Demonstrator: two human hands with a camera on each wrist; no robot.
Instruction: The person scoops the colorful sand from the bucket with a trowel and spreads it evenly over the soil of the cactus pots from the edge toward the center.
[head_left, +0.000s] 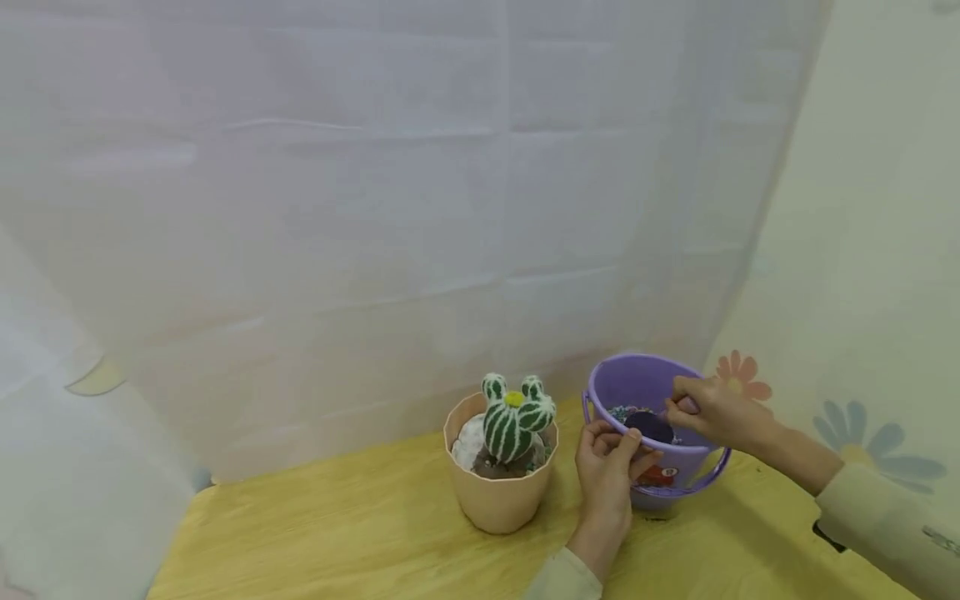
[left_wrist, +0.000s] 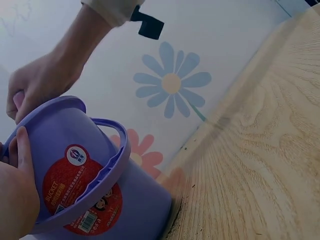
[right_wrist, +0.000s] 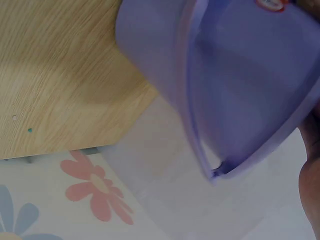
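Observation:
A purple bucket [head_left: 637, 375] with a lowered carrying handle [head_left: 693, 486] stands on the table. My left hand [head_left: 606, 471] grips its near rim, thumb over the edge; in the left wrist view the same fingers [left_wrist: 24, 150] lie along the rim beside a red label [left_wrist: 75, 185]. Inside the bucket are small multicoloured grains [head_left: 621, 412] and a dark, rounded scoop blade [head_left: 649, 427]. My right hand [head_left: 712, 408] is curled round a pinkish handle [left_wrist: 19, 99] over the bucket; where it joins the dark blade is hidden. The right wrist view shows the bucket's inner wall [right_wrist: 255, 85].
Left of the bucket stands a peach pot [head_left: 498, 504] with a green-and-white toy cactus [head_left: 510, 429], white filling [head_left: 469, 442] and brown matter at its base. Pale sheeting [head_left: 375, 250] rises behind the yellow wooden table [head_left: 337, 517]. A wall with painted flowers [head_left: 855, 454] is close on the right.

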